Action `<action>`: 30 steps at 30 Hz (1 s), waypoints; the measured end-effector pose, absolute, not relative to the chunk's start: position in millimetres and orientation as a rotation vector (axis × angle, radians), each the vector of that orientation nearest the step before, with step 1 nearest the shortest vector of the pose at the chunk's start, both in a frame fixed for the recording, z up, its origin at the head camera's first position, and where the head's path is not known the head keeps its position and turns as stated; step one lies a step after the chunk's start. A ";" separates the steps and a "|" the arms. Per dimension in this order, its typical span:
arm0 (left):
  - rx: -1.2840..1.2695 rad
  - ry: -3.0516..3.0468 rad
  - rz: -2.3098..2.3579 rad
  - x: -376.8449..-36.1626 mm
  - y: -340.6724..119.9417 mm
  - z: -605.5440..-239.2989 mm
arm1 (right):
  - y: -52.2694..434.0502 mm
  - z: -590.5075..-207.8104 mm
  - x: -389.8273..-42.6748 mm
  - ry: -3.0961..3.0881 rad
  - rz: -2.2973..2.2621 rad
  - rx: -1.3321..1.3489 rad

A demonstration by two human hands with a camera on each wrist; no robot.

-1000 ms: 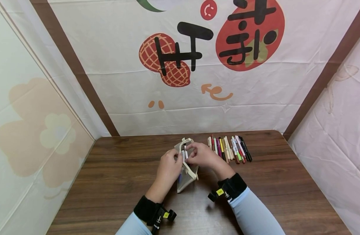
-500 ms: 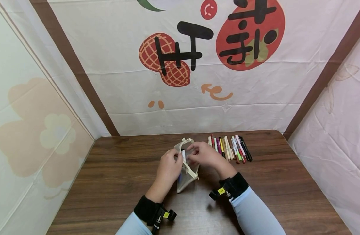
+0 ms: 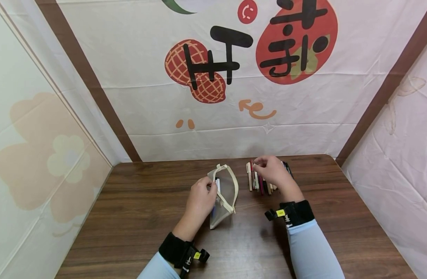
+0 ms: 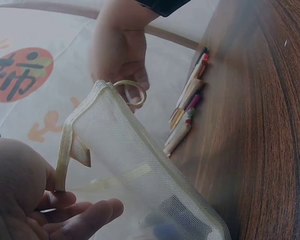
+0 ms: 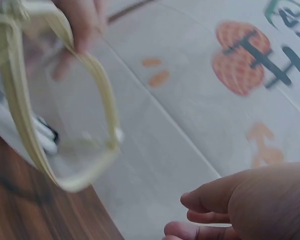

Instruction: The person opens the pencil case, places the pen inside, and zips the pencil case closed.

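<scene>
Centre of the frame, the left hand (image 3: pixel 201 197) pinches the cream rim of a see-through mesh pouch (image 3: pixel 221 215), mouth gaping, white, dark-ended pens (image 3: pixel 218 184) inside! And right of centre, the right hand (image 3: pixel 274 171) is over a row of slim multicoloured pens (image 3: pixel 256 182) on the brown wood-grain bench (image 3: pixel 147 213), fingers loosely bent, thumb apart; contact, I can't tell.

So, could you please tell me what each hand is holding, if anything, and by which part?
The left hand holds the mesh pouch by its open rim; the right hand holds nothing visible.
</scene>
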State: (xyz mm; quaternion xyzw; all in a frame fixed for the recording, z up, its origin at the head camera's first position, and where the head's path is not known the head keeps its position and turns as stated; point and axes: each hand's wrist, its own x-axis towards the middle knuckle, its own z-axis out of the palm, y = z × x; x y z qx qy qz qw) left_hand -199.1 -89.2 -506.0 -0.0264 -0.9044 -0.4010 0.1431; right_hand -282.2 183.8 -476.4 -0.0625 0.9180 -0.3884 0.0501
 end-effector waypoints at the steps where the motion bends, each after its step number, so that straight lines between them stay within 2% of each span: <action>1: -0.078 -2.608 -1.156 -198.9 -89.0 -506.0 | 190.8 -476.1 -282.9 2.806 -1.164 -0.157; 17: -0.085 -2.608 -1.144 -198.3 -87.0 -506.6 | 271.8 -494.4 -293.0 2.892 -0.961 0.213; 30: -0.081 -2.623 -1.157 -198.2 -86.3 -506.8 | 297.5 -515.3 -296.4 2.906 -0.854 0.277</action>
